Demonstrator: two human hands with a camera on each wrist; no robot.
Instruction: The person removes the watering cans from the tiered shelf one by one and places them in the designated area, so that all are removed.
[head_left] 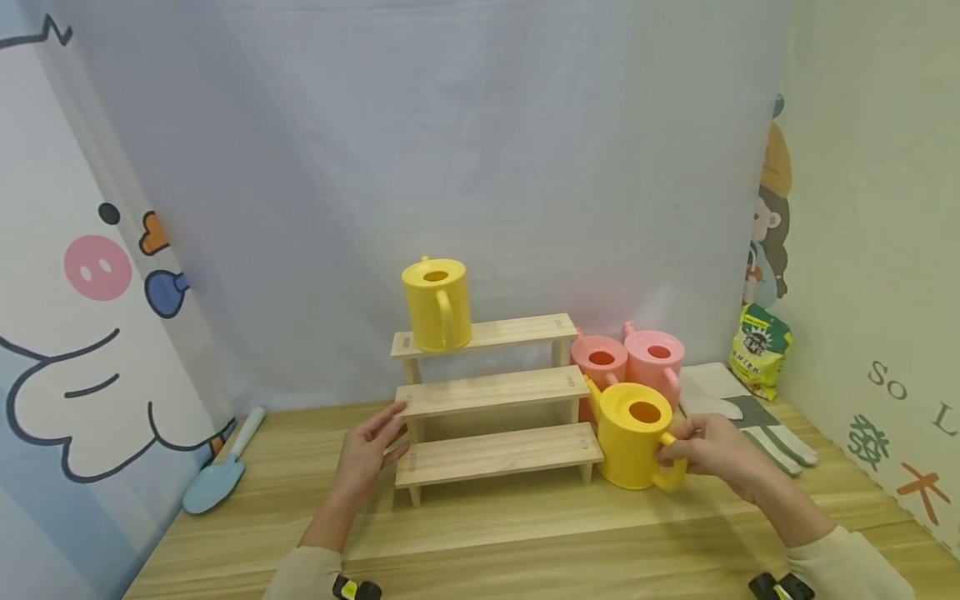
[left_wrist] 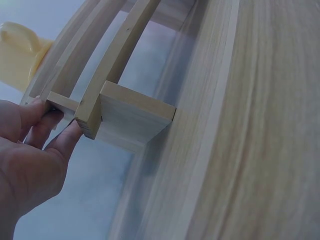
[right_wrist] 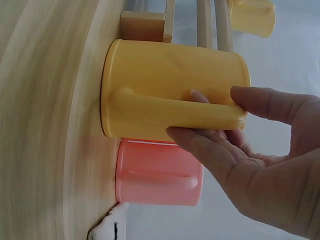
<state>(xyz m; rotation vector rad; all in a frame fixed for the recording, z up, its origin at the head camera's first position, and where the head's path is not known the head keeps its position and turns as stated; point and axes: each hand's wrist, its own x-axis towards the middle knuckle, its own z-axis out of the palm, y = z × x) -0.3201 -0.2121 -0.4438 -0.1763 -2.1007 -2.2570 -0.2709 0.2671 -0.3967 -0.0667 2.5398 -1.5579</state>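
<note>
My right hand [head_left: 712, 450] grips the handle of a yellow watering can [head_left: 630, 433], with fingertips inside the handle loop and the thumb on its top end in the right wrist view. The can's base is right at the tabletop, its spout toward the shelf's right side. My left hand [head_left: 367, 446] touches the left end of a three-step wooden shelf [head_left: 495, 392]; in the left wrist view its fingertips [left_wrist: 70, 137] rest at the board ends. Another yellow watering can [head_left: 437, 308] stands upright on the top step, at the left.
Behind the gripped can stand two pink watering cans [head_left: 663, 362], close together. White and grey gloves [head_left: 750, 417] lie to the right, near a green and yellow packet [head_left: 759, 352] against the wall. A light blue trowel [head_left: 217, 479] lies at the table's left edge.
</note>
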